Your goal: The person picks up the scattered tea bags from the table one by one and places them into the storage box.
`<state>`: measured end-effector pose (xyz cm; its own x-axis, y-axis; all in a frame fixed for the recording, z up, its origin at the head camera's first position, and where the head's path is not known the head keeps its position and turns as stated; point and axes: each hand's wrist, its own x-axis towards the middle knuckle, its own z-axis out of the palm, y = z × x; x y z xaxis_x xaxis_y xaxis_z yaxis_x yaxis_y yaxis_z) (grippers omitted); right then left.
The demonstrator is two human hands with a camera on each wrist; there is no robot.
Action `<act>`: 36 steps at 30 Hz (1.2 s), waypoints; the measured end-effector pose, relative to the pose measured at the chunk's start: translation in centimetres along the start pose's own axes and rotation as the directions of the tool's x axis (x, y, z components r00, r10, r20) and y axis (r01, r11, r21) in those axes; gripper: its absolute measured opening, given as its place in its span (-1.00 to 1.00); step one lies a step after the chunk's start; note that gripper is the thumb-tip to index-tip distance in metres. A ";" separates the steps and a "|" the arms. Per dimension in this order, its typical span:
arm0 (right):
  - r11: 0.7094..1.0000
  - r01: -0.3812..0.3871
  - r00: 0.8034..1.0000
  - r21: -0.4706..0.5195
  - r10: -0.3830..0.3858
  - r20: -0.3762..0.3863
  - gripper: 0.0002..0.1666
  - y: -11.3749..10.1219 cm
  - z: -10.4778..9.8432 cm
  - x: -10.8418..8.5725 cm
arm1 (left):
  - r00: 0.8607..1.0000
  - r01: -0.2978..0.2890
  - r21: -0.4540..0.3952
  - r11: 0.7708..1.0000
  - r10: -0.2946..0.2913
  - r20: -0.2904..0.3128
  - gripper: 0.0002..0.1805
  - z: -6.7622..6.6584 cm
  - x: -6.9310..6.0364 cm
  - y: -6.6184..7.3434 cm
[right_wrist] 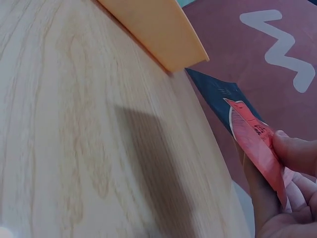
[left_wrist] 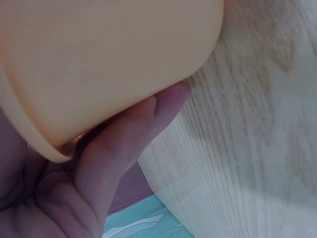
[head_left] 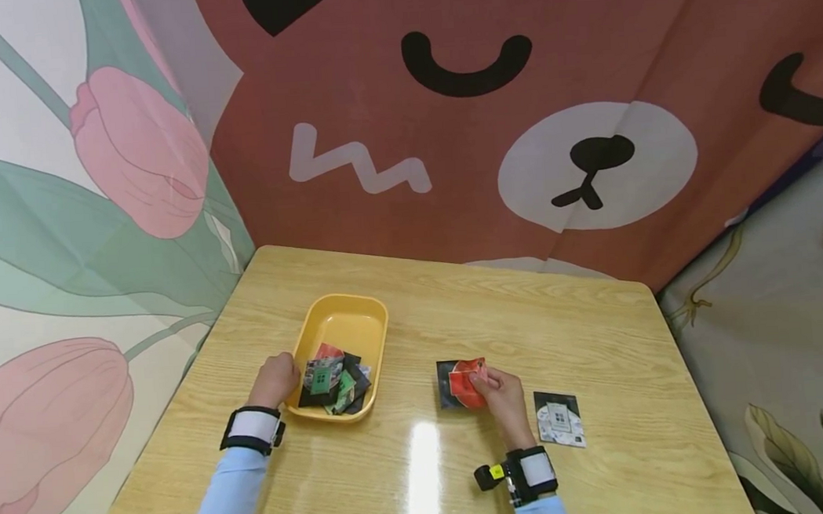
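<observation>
Landmark = yellow tray [head_left: 348, 325], on the wood-look table [head_left: 542, 312]. Left hand [head_left: 275, 380] is at the tray's left side, gripping the rim; left wrist view has its fingers lying along the outer wall, one fingertip close to the tabletop. Right hand [head_left: 507, 400] is to the right of the tray, well apart from it, pinching a red packet [head_left: 466, 387] between thumb and fingers. A flat dark packet [head_left: 446, 388] sits behind the red one, sticking out on the tray side; right wrist view shows both together in the grip, clear of the tabletop. Inside the tray, near end: a loose overlapping heap of packets, incl. a black one with a green label [head_left: 321, 379] on top, a green one [head_left: 343, 391] beside it, and a red one [head_left: 329, 350] at the heap's far edge. Far end of the tray shows bare yellow floor. Right of the tray, past the right hand: a black-and-white packet [head_left: 560, 421] lying flat. Glare streak [head_left: 421, 484] on the table, right of the tray and nearer the person. Beyond the tray: red-brown backdrop [head_left: 382, 235] with a cartoon animal face. Left of the tray, off the table: tulip-print curtain [head_left: 65, 262].
</observation>
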<state>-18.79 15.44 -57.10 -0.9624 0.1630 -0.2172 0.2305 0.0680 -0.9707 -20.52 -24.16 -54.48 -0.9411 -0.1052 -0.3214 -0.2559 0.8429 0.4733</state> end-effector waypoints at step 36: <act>0.998 -0.002 0.999 0.067 -0.002 0.050 -0.63 -2.0 3.2 -0.1 | 1.000 -0.010 -0.018 1.000 0.010 -0.001 -0.76 0.0 0.0 -0.1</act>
<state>-19.64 12.14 -55.52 -0.9688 0.1135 -0.2205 0.2221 0.0018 -0.9750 -20.47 -24.21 -54.49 -0.9438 -0.0969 -0.3159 -0.2501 0.8342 0.4914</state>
